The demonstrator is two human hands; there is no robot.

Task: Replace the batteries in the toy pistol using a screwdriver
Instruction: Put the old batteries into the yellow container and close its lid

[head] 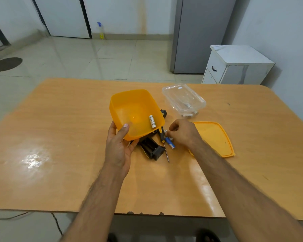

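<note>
Nearest, left hand (118,145) curled round the rim of a tilted orange tub (129,109), one white battery (152,121) loose inside. Beneath it, toy pistol (151,148) flat on the table (59,137), battery bay open, screwdriver (164,144) just beside. Right hand (182,132) pinching something small and white, likely a battery, by a blue-and-white cell (171,143). Batteries probably light, stiff, slick, prone to rolling; best pinched mid-barrel. Farther off, orange lid (215,137), clear container (184,98).
</note>
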